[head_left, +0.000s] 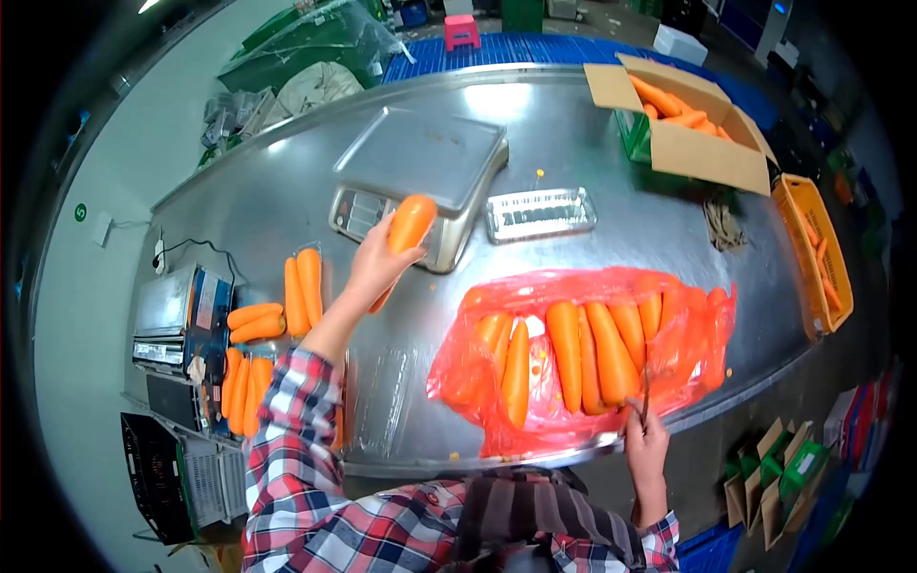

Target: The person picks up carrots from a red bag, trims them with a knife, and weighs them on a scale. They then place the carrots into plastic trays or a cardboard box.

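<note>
My left hand [384, 256] is wrapped round a large carrot [414, 222], held above the front edge of a metal scale [420, 158]. At the lower right of the red plastic bag, my right hand [646, 435] is closed on a thin dark tool [646, 387], perhaps a knife; its exact shape is unclear. The open red bag [458, 368] lies spread on the metal table [287, 205], with several carrots [611, 355] in it. A clear plastic tray [541, 214] sits right of the scale. Another clear tray [380, 401] lies left of the bag.
Several carrots [248, 392] lie at the left beside a blue-sided machine [205, 306] with a black cable. At the back right stands an open cardboard box [702, 158] of carrots, near an orange crate [793, 248]. Dark cloth or gloves [723, 225] lie before the box.
</note>
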A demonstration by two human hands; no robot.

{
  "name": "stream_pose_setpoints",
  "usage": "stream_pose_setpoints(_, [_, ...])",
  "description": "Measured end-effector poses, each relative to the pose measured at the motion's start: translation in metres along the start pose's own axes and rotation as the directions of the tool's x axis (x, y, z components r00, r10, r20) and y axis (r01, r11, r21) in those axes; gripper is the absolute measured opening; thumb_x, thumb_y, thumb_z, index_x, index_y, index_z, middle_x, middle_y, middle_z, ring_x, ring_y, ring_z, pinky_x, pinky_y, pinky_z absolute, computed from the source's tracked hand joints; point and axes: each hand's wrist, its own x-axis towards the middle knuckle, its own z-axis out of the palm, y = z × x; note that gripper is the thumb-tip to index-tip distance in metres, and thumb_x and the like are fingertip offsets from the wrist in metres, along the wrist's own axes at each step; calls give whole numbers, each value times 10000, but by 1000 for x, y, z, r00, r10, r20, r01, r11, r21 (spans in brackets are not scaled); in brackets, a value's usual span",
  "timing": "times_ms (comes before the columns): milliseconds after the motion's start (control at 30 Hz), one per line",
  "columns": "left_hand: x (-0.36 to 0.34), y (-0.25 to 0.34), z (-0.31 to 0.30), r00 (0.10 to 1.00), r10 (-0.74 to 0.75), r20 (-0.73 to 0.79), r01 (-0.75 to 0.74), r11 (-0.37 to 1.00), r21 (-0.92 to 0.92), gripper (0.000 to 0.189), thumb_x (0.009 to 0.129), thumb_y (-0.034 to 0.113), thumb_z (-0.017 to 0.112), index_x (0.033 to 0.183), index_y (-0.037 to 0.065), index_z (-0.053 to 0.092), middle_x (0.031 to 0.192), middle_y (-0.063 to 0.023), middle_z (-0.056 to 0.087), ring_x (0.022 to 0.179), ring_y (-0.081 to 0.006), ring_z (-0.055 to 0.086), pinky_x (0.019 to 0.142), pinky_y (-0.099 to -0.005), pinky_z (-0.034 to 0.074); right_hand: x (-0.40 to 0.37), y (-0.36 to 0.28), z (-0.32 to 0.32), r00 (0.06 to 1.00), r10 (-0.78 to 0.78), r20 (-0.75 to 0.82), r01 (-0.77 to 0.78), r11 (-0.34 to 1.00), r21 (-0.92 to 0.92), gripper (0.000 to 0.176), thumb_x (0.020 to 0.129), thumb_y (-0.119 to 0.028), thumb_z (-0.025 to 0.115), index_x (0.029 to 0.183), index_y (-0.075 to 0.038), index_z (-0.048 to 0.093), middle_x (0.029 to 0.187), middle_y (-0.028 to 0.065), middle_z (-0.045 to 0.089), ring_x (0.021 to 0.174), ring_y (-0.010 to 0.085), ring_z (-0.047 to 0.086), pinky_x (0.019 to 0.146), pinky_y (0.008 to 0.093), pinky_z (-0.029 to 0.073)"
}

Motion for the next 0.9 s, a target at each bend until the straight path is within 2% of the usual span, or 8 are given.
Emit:
stream_pose_setpoints(67, [40,3,20,998,32,-59,-19,976,219,741,686,318,748,1303,54,433,1091,-185,566,981,-300,592,825,-381,474,5,-17,1,989,-144,32,147,981,-130,181,885,-11,523,1021,38,631,598,109,546,534,135,554,516,271,436])
stream_pose_setpoints(167, [93,3,46,998,-14,-66,38,922,385,742,680,357,748,1291,65,445,1076,-194,565,980,-334,584,814,-399,486,3,-18,0,984,-176,33,178,978,-108,203,859,18,521,1032,35,626,608,109,559,536,141,563,527,260,444])
stream_pose_setpoints(333, [125,16,46,997,-49,62,10,859,512,608,778,473,652,1188,45,519,1064,-194,556,976,-360,575,807,-445,488,0,-8,-7,999,-13,-42,10,997,-72,213,856,22,518,1040,33,625,626,90,568,546,119,554,530,253,442])
stream_pose_setpoints(433, [152,-17,21,965,151,-216,-39,893,449,482,847,435,581,1074,10,593,1026,-198,590,945,-350,589,802,-418,477,6,-1,-8,999,15,-44,-19,996,-89,206,862,17,522,1040,38,624,635,81,564,554,105,544,535,250,439])
stream_pose_setpoints(500, [151,3,-34,980,3,-200,13,997,79,428,897,389,524,977,-17,633,940,-198,632,886,-327,610,781,-388,465,11,-5,-6,999,36,-27,-38,995,-91,202,867,14,524,1040,40,624,637,81,562,556,107,543,538,248,438])
stream_pose_setpoints(567, [162,-16,-60,915,105,-389,-91,994,54,437,906,388,512,955,-27,641,865,-197,651,824,-302,623,754,-367,458,14,7,-3,1000,-19,-24,17,995,-101,193,876,10,525,1037,42,627,629,77,550,556,107,533,536,244,430])
stream_pose_setpoints(767, [149,-13,-25,980,52,-191,-36,996,86,496,895,432,518,1023,-34,629,922,-207,651,865,-316,628,792,-379,466,25,-12,7,999,-33,27,36,996,-86,191,876,1,537,1039,49,625,626,79,545,554,118,534,533,251,422])
stream_pose_setpoints(900, [135,-2,47,999,-1,40,-11,951,310,574,808,439,612,1158,-13,558,1057,-235,606,990,-386,571,856,-430,458,23,-9,6,997,-68,24,71,990,-120,187,877,1,536,1034,46,627,631,83,550,551,124,537,532,253,423])
